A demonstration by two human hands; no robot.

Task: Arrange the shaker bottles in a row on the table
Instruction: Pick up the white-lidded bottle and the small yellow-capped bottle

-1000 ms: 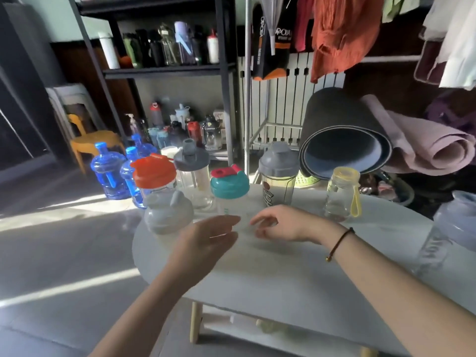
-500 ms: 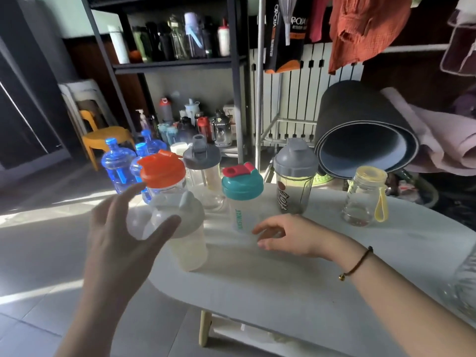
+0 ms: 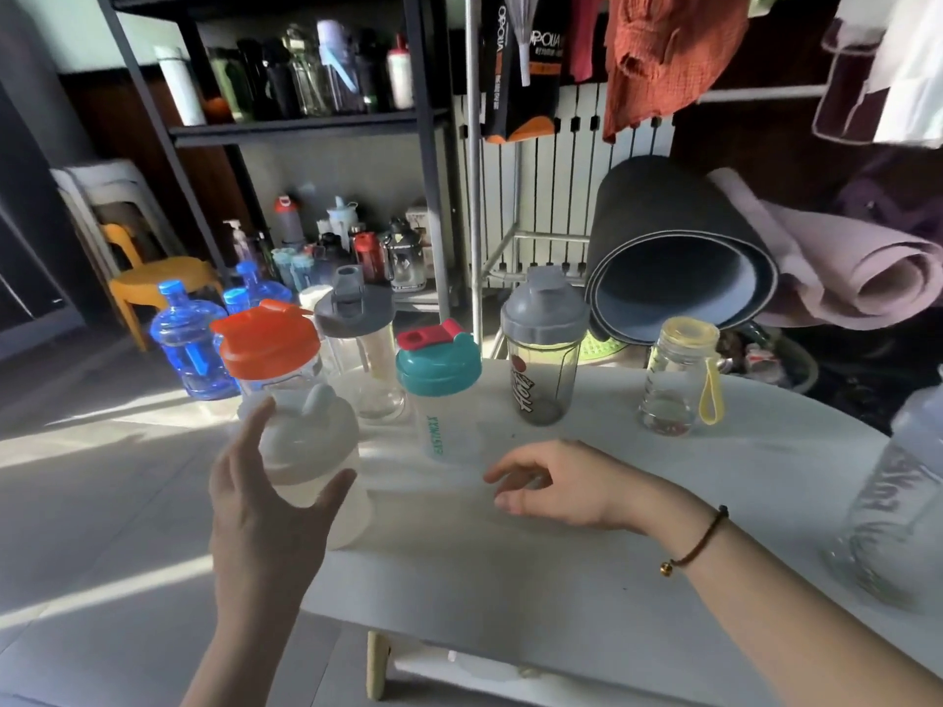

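Observation:
Several shaker bottles stand on the white oval table (image 3: 510, 579). From the left: an orange-lidded one (image 3: 268, 341), a clear one with a dark grey lid (image 3: 357, 318), a teal-lidded one with a red flap (image 3: 439, 367), a smoky one with a grey lid (image 3: 543, 334), and a small clear jar with a yellow lid and strap (image 3: 678, 380). A white-lidded shaker (image 3: 306, 441) stands at the near left edge. My left hand (image 3: 265, 528) cups around it, fingers spread. My right hand (image 3: 561, 487) rests on the table before the teal one, holding nothing.
A large clear bottle (image 3: 898, 502) stands at the table's right edge. Blue water jugs (image 3: 189, 344) sit on the floor to the left. Behind are a black shelf (image 3: 306, 125) full of bottles, rolled mats (image 3: 684, 267) and hanging clothes.
My left hand has swung from the table's middle out to the left and come up around the white-lidded shaker. My right hand has barely moved.

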